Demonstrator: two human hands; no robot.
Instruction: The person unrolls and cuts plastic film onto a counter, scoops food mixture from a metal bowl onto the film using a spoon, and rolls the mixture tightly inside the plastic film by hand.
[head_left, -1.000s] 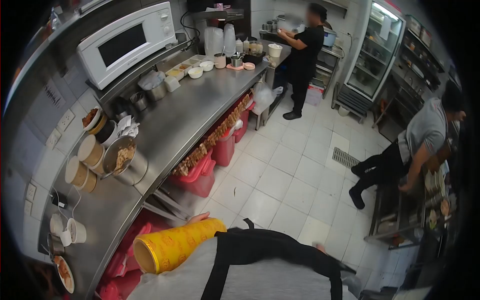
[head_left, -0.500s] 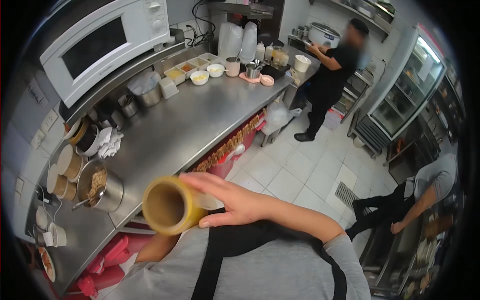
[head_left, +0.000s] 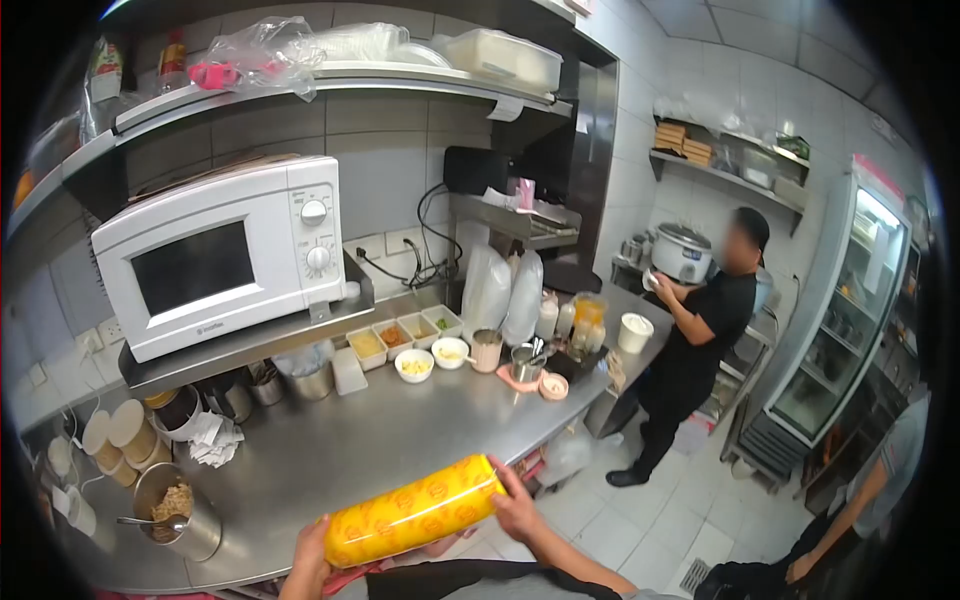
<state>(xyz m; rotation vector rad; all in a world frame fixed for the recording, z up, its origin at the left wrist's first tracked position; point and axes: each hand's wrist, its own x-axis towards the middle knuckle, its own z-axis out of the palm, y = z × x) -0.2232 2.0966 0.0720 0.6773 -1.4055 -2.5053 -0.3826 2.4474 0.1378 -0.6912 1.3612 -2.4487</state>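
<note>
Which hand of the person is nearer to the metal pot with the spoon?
Left. The left hand holds the yellow roll at the end toward the metal pot; the right hand holds the opposite end, farther from it.

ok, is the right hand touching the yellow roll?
Touching. The head view shows it: the right hand has its fingers against the near right end of the yellow roll, with no gap between.
</note>
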